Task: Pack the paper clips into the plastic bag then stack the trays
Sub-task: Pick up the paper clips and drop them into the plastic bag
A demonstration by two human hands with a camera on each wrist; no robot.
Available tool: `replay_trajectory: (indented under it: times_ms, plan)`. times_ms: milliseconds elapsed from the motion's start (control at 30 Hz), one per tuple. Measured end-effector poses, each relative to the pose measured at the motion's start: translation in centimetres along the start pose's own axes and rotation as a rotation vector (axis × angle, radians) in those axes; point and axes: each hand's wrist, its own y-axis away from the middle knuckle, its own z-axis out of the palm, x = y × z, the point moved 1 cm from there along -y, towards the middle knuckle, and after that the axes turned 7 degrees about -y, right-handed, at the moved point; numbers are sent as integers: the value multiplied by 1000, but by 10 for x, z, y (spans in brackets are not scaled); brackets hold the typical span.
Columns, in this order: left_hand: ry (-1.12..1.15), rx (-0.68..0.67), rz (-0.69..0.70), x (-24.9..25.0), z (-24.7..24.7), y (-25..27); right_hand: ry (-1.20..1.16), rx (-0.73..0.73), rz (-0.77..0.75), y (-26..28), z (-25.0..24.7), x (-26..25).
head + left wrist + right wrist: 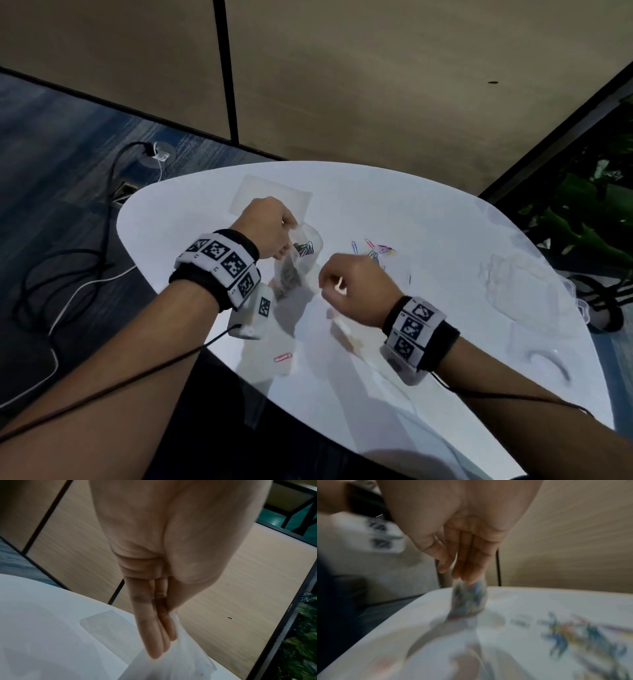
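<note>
Paper clips in mixed colours (376, 251) lie scattered at the centre of the white oval table (428, 212), just right of the clear plastic bag (301, 253) that already holds a small cluster of them. The left hand (265, 228) pinches the bag's upper rim between thumb and near-straight fingers (154, 635), holding it upright with its mouth open. The right hand (356, 286), lower centre of the head view, hangs beside the bag with fingers loosely curled; whether it carries any clips cannot be told, and its wrist view is blurred. One pink clip (283, 358) lies apart near the table's lower edge. A clear flat tray (274, 192) sits above the bag, another clear tray (524, 291) at far right.

Done well, the step likely means keeping the mouth wide and steady, gathering clips in small pinches rather than singly, and releasing them low inside the opening so none bounce out. The stray pink clip should not be forgotten before stacking.
</note>
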Motion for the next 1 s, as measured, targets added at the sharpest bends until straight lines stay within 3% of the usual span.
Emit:
replay_trajectory:
  times_ms: [133,200,267,367,567,733,867,1000]
  plan:
    - [5,1,-21,-3,-4,1,148,-473,-384,63,80,-3]
    - [6,-5,-26,-3,-5,3,276,-630,-450,83,108,2]
    - [11,-10,-29,-2,-6,4,347,-682,-450,90,117,16]
    - [13,-11,-27,-3,-8,4,424,-655,-423,83,107,48]
    - [4,-19,-17,-1,-4,2,552,-479,-165,39,64,104]
    - [3,-20,-16,2,-2,2,675,-361,-54,8,56,126]
    - [6,-24,-20,4,-1,2,702,-259,149,-3,42,140]
    - [-6,-32,-15,7,2,1,666,-343,277,0,43,161]
